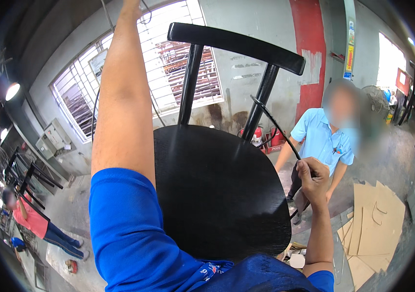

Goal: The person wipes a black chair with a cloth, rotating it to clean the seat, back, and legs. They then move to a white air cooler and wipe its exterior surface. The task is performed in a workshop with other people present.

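A black wooden chair [217,190] hangs in front of me, its seat facing me and its curved backrest [236,46] at the top. My right hand [313,179] is closed on a thin black hooked rod [278,129]. The rod's far end hooks around the chair's right back post [261,104]. My left arm [120,97], in a blue sleeve, reaches straight up past the top edge of the picture, so my left hand is out of sight.
A person in a light blue shirt [321,141] stands behind the chair at the right. Flat cardboard sheets [375,219] lie on the floor. Red fire extinguishers [265,138] stand by the wall. A barred window [163,63] is behind. Another person [35,221] and black chair frames [27,175] are at the left.
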A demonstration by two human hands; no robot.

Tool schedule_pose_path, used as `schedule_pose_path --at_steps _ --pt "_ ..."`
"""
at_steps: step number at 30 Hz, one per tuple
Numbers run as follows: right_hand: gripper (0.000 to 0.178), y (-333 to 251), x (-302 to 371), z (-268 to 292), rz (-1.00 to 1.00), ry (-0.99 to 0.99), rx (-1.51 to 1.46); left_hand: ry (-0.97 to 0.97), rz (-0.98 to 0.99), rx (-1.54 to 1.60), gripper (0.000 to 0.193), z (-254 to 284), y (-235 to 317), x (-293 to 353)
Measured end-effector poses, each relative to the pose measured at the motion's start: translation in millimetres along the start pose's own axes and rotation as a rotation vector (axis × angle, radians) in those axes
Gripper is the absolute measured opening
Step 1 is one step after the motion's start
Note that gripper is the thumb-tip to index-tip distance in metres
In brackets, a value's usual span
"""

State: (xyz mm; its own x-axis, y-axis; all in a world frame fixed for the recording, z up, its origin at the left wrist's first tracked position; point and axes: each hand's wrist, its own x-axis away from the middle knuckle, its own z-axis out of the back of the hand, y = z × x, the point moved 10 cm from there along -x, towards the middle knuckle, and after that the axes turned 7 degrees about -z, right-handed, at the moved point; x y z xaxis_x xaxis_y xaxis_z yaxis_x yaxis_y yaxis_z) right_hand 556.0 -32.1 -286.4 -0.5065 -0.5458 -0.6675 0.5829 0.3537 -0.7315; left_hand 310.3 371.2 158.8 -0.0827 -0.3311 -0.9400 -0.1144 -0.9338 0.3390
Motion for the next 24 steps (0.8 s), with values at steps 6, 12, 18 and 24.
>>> schedule_pose_path --at_steps 6,12,18,24 --pt "0.025 7 -5 -8 -0.008 0.005 -0.021 0.161 0.007 -0.214 0.099 22 3 0" --pt "0.02 8 -20 0 -0.042 0.013 0.013 0.211 0.017 -0.34 0.077 45 -50 12" --pt "0.019 -4 -25 0 0.001 0.017 0.057 -0.13 0.346 -1.17 0.077 41 -97 91" --pt "0.019 5 -24 -33 -0.054 -0.009 0.033 -0.203 0.074 -1.228 0.086 45 -109 57"
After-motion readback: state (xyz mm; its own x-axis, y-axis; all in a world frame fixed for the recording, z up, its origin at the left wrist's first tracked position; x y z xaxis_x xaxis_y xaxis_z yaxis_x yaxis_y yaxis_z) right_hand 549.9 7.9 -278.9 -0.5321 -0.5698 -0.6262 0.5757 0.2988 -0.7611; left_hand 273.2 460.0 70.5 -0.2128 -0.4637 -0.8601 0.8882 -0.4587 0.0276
